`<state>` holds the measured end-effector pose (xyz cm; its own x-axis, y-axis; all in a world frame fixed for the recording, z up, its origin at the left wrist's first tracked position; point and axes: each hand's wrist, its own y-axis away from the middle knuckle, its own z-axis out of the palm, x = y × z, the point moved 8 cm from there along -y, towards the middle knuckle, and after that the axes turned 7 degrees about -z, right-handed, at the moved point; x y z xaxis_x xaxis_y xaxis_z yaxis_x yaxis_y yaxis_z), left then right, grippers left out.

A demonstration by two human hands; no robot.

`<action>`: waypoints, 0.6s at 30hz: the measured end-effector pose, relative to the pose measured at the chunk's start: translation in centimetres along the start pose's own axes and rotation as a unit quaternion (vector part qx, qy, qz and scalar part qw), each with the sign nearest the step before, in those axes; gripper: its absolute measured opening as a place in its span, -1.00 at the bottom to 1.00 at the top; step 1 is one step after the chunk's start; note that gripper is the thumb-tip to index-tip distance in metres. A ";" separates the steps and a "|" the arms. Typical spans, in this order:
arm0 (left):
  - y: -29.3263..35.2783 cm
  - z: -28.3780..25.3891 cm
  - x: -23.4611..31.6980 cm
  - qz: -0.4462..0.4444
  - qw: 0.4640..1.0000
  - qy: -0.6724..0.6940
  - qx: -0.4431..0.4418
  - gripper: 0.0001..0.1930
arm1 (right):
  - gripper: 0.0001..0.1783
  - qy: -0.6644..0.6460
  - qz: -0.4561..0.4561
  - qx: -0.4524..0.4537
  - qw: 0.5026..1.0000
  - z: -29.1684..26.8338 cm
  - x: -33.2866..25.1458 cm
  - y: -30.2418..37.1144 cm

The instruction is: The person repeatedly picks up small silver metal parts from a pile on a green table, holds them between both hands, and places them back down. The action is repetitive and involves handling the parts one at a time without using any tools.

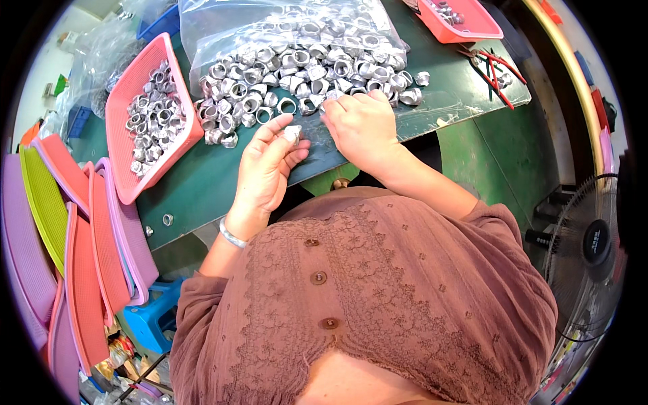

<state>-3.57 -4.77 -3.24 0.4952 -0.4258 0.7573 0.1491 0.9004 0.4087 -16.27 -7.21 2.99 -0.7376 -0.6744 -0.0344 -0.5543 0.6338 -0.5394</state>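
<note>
Between the thumb and fingers of my left hand [262,169] is a silvery metal ring [292,133], held just off the near edge of the table. My right hand [364,131] is at the front edge of a big pile of similar metal rings [297,71]. Its fingers are curled with the tips among the nearest pieces, and what they pinch, if anything, is hidden. Part of the pile lies inside a clear plastic bag [223,30] and spills out of its mouth. Left of it, a pink basket [118,135] holds many more rings.
Red-handled pliers [496,84] lie on the green table [196,196] at the right, below another pink basket [466,30]. Coloured baskets [88,263] are stacked at my left, beside a blue stool [152,317]. A fan [587,250] stands at the right.
</note>
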 end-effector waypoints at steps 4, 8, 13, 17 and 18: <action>0.0 -0.4 -0.3 -0.009 1.000 0.003 -0.015 -0.72 | -0.87 -0.082 0.015 0.007 0.996 -0.1 0.4 0.1; 0.0 -0.1 -0.3 -0.002 1.000 0.007 -0.031 -0.72 | -0.90 -0.330 0.079 0.053 0.939 -0.9 1.4 0.3; -0.1 0.8 0.5 0.009 0.999 0.022 -0.049 -0.74 | -0.87 -0.551 0.162 0.053 0.817 -0.3 2.1 0.6; -0.2 1.2 0.8 0.018 0.997 0.026 -0.066 -0.75 | -0.87 -0.555 0.152 0.048 0.817 0.2 2.2 0.8; -0.1 1.3 0.9 0.020 0.997 0.026 -0.067 -0.76 | -0.86 -0.553 0.139 0.056 0.819 0.4 2.2 0.8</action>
<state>-4.26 -5.38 -1.99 0.5463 -0.3878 0.7424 0.2405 0.9217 0.3044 -18.15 -8.35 2.17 0.0062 -0.4791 -0.8777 -0.3398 0.8245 -0.4524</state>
